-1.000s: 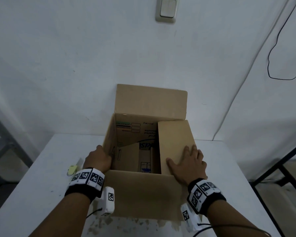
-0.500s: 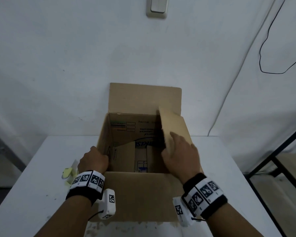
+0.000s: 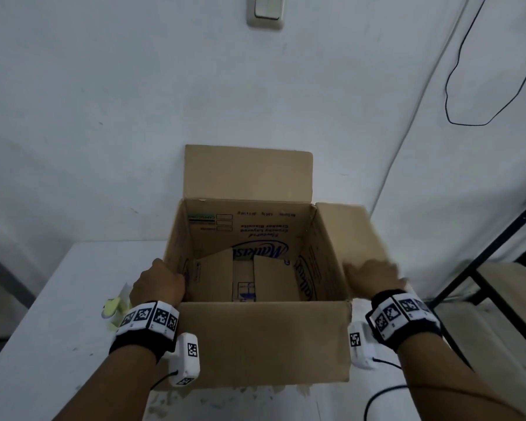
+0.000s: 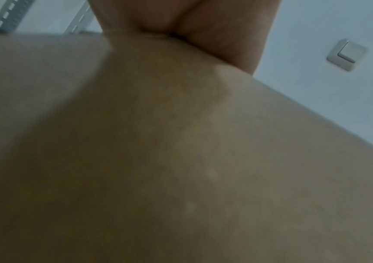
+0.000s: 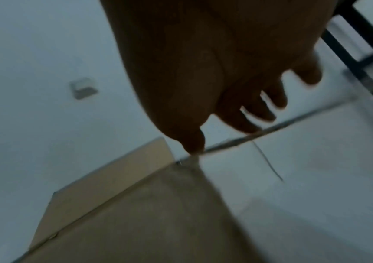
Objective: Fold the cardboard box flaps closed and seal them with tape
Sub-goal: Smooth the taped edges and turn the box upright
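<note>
An open brown cardboard box (image 3: pixel 264 338) stands on the white table (image 3: pixel 43 329). Its back flap (image 3: pixel 249 171) stands upright and the near flap hangs down the front. The right flap (image 3: pixel 346 235) is swung outward and blurred. My right hand (image 3: pixel 374 276) lies on that flap outside the box, fingers fairly straight; in the right wrist view the hand (image 5: pixel 226 71) hovers by a box corner (image 5: pixel 181 165). My left hand (image 3: pixel 158 284) grips the box's left rim, fingers curled over it and hidden. The left wrist view shows the palm (image 4: pixel 192 21) above plain cardboard (image 4: pixel 181 142).
A pale yellow object (image 3: pixel 110 308) lies on the table just left of my left hand. A wall with a light switch (image 3: pixel 266 10) and a black cable (image 3: pixel 456 86) is close behind the box. A black metal frame (image 3: pixel 498 262) stands to the right.
The right flap, pressed flat over the opening a second ago, rose and has swung outward to the right with my right hand. My left hand has stayed on the left rim.
</note>
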